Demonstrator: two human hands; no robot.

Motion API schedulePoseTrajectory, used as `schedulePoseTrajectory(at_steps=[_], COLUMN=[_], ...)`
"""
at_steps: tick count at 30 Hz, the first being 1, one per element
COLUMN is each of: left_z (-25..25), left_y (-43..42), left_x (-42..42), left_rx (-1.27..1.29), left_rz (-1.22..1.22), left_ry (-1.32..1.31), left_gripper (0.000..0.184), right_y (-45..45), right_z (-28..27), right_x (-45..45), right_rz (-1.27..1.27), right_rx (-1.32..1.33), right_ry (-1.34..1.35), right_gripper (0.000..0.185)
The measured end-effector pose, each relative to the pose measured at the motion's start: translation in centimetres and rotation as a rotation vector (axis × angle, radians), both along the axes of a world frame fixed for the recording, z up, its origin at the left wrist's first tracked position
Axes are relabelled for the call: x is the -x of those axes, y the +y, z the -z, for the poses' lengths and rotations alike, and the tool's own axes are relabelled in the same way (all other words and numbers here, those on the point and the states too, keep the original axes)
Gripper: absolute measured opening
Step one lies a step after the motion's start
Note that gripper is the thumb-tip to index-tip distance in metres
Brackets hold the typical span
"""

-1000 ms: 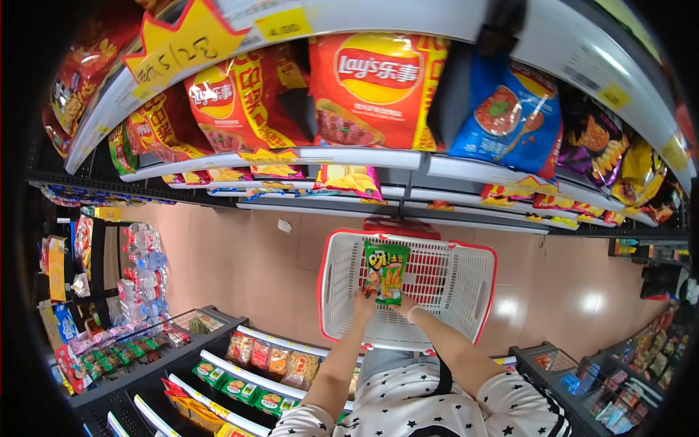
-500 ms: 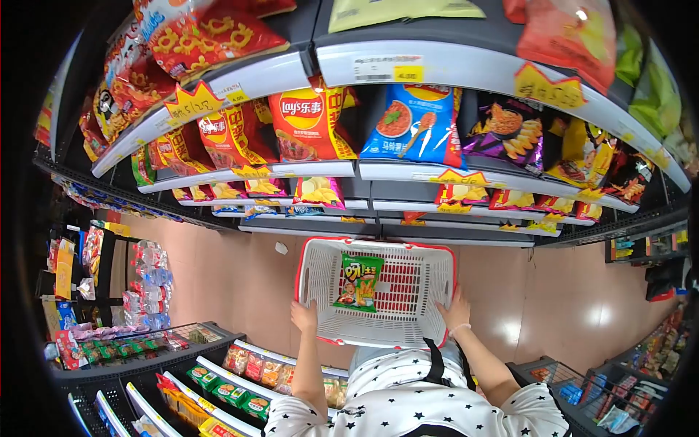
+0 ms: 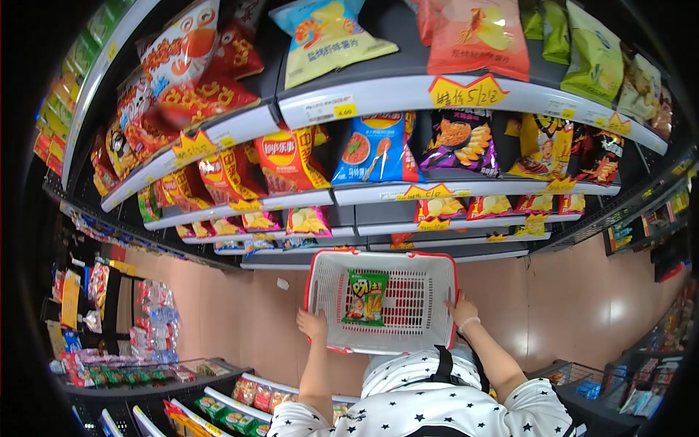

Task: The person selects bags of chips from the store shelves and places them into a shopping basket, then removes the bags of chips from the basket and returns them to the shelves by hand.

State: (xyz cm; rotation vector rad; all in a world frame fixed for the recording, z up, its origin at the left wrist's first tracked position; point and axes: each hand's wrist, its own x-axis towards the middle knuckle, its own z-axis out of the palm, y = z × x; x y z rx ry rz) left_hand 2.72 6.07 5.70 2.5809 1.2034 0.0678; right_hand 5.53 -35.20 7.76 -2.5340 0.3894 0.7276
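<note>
A white shopping basket [image 3: 326, 288] with a red rim and slotted walls is held in front of my body. My left hand [image 3: 312, 325] grips its left side near the front corner, and my right hand [image 3: 464, 312] grips the right side; the undersides of both grips are hidden. Inside the basket, left of its middle, lies one green snack bag [image 3: 365, 300] with pictures of fries on it. Just beyond the basket's far rim stands a shelf rack with chip bags, among them a blue bag [image 3: 378, 149] and a red Lay's bag [image 3: 290, 162].
Along the upper shelf stand a pale yellow bag [image 3: 331, 40] and a pink bag [image 3: 477, 36]. Behind me is a low shelf with boxed and bagged snacks [image 3: 237, 420]. Bottled drinks [image 3: 154, 320] are stacked at left on the tiled floor [image 3: 218, 313].
The view has tilted upward, so more of the upper shelf and its bags shows. The basket sits slightly lower and further right in view, both hands still on it.
</note>
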Motion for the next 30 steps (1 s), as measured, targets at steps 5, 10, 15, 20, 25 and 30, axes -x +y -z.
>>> schedulePoseTrajectory(at_steps=[5,10,15,20,25,30], left_z=[-1.5,-5.8,-3.4,-4.9,-3.4,-9.3], left_y=[-5.9,-14.9,-23.1,-25.0,-23.8,-21.0], left_x=[-3.0,-12.9,-22.5,-24.6,-25.1,-20.0], left_rx=[-0.199,0.438,0.799,1.396,0.842,1.27], left_rz=[0.39,0.86,0.806,0.404,0.538,0.358], left_ry=[-0.356,-0.436,-0.373,-0.201,-0.149,-0.365], left_gripper=[0.065,0.067,0.081,0.087,0.063,0.047], right_y=[-1.2,0.8,0.7,-0.3,0.3,2.4], right_z=[-0.7,-3.9,-1.7,-3.0,-1.3,-6.7], right_x=[-8.0,-20.5,-24.7,-24.4,-24.4,-17.8], right_rz=[-0.008,-0.035,0.066,-0.044,-0.143,-0.199], right_rx=[-0.021,0.0,0.062,-0.002,-0.077,-0.28], right_ry=[-0.766,-0.951,-0.652,-0.452,-0.699,-0.768], right_gripper=[0.06,0.077,0.097,0.105,0.096,0.084])
